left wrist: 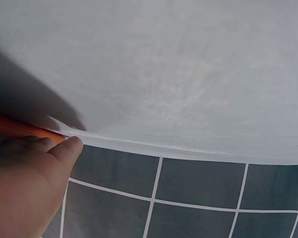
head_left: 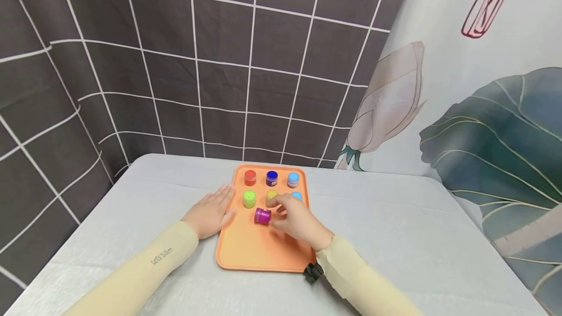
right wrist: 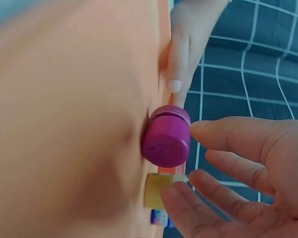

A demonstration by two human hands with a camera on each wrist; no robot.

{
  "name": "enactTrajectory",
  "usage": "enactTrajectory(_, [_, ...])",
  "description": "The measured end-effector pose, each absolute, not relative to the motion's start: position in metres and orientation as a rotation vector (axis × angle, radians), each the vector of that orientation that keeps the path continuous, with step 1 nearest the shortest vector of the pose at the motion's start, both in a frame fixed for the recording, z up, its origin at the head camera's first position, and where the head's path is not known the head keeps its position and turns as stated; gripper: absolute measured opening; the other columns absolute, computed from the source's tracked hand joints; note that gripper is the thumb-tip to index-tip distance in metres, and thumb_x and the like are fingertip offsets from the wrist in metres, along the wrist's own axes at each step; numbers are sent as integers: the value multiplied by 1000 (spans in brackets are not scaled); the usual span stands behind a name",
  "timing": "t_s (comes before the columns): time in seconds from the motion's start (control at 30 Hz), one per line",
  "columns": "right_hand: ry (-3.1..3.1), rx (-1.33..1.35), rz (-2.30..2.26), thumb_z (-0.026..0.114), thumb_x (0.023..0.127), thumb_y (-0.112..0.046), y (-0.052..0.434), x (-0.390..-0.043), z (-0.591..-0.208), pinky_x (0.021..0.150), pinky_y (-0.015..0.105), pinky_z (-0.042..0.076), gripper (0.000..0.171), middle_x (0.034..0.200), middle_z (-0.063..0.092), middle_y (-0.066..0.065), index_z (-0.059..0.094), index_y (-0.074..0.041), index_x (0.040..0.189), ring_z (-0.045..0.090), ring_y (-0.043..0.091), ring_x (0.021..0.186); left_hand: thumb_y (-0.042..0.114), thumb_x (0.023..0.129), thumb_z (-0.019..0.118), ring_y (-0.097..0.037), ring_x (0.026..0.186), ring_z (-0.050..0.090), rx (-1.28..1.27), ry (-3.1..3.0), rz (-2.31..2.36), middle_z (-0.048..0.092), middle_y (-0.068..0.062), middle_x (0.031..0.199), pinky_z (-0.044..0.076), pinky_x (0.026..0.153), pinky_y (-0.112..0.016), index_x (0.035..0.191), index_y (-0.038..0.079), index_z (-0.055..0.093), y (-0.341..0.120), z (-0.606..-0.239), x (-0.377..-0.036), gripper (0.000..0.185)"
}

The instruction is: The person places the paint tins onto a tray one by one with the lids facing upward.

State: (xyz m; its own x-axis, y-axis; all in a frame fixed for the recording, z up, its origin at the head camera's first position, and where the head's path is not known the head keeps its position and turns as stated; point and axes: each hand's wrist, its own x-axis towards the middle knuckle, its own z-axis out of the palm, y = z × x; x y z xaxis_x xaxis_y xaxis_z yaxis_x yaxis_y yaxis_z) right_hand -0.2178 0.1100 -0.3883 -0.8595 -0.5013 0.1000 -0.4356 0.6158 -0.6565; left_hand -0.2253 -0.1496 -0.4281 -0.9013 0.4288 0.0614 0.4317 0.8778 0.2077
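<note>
The purple jar (head_left: 262, 215) lay tipped on its side near the middle of the orange tray (head_left: 246, 252), and we judged it light, rigid and smooth, likely to roll, so best taken across its round body between thumb and fingers. It was small and squat, glossy magenta, with a lid of the same colour; in the right wrist view its flat end faced us. Our right hand (head_left: 297, 221) hovered just beside it, fingers loosely spread and holding nothing. Our left hand (head_left: 212, 212) lay flat with straight fingers at the tray's left edge. Toward the far edge stood the red jar (head_left: 250, 177), dark blue jar (head_left: 271, 178) and light blue jar (head_left: 293, 180), with the green jar (head_left: 249, 199) nearer. The tray sat on the grey table (head_left: 395, 238).
</note>
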Motion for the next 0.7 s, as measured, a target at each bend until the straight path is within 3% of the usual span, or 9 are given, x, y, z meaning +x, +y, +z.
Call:
enactTrajectory(0.17, [2784, -843, -879, 81, 85, -5, 92, -222, -381, 86, 35, 58, 33, 111, 70, 10, 70, -3, 116, 65, 24, 97, 35, 106, 43, -39, 150, 27, -687, -3024, -360, 30, -23, 162, 28, 120, -56, 154, -7, 34, -151, -428, -224, 64])
enactTrajectory(0.37, [2745, -836, -777, 84, 83, -10, 78, -224, -385, 72, 20, 55, 34, 94, 70, 3, 71, -1, 113, 61, 11, 78, 35, 107, 43, -38, 150, 27, -683, -3031, -361, 30, -22, 162, 27, 120, -55, 154, -7, 33, -150, -427, -223, 64])
enactTrajectory(0.7, [2741, -813, -923, 85, 81, -8, 86, -227, -388, 71, 22, 54, 31, 91, 67, 0, 71, 0, 108, 60, 12, 78, 33, 107, 44, -39, 150, 29, -691, -3017, -375, 32, -23, 161, 28, 120, -56, 154, -7, 35, -151, -426, -222, 62])
